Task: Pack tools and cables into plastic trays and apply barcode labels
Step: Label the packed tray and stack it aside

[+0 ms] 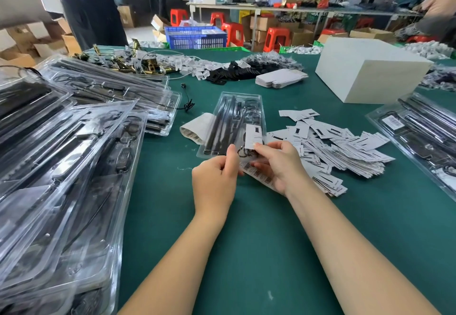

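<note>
Two hands meet just in front of you over the green table (246, 240). Your left hand (214, 179) has its thumb and curled fingers pinched on the near edge of a barcode label strip (259, 175), which runs under your right hand (276, 164) toward your right. Your right hand's fingers are curled around a white hang card (253, 136) with a black mark on it, and a thin black cable (244, 153) loops just beneath it; whether the fingers also hold the cable cannot be told. The barcodes show as black bars, but their digits are too small to read.

Just beyond your hands lies the clear plastic tray (237, 97), its long axis pointing away from you and leaning slightly right, with long black tools (217, 129) laid lengthwise along its left side. A curled sheet of barcode labels (195, 129) touches the tray's left edge. To your right spreads a heap of white hang cards (345, 147). Stacked filled trays (61, 166) lie on your left, another filled tray (419, 127), bearing a barcode label, on the far right, and a white box (370, 70) sits beyond.
</note>
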The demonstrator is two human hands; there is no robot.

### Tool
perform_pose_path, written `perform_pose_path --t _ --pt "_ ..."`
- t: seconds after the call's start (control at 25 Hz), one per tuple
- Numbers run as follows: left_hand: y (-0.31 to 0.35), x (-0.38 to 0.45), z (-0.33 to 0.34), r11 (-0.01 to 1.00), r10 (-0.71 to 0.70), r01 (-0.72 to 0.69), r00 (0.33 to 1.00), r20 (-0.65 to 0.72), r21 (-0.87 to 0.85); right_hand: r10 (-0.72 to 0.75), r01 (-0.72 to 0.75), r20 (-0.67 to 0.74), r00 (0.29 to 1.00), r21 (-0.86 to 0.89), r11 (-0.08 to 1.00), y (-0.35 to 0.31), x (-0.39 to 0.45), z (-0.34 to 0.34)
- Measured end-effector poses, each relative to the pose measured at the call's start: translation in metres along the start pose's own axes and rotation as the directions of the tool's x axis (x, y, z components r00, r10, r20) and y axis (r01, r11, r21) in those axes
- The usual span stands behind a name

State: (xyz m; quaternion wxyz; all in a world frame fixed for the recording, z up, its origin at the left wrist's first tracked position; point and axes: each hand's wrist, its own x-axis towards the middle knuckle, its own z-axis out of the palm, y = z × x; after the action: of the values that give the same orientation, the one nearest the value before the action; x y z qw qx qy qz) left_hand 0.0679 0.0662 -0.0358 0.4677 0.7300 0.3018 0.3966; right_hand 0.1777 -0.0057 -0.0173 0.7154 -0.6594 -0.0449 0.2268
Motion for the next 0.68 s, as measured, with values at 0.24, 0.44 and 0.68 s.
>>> perform_pose_path --t 0.24,0.44,0.68 --pt "-0.004 0.006 0.007 0.939 -0.211 0.251 0.961 0.179 -0.236 -0.039 0.042 -0.027 0.999 0.143 0.989 0.003 -0.003 0.007" --pt "-0.005 0.012 -0.003 0.755 -0.277 0.385 0.921 0.275 -0.531 -0.02 -0.022 0.17 0.985 0.24 0.971 0.009 -0.013 0.011" --pt "-0.001 0.011 -0.005 0.693 -0.273 0.41 0.911 0.311 -0.593 -0.124 0.054 0.241 0.963 0.277 0.959 0.011 -0.018 0.007"
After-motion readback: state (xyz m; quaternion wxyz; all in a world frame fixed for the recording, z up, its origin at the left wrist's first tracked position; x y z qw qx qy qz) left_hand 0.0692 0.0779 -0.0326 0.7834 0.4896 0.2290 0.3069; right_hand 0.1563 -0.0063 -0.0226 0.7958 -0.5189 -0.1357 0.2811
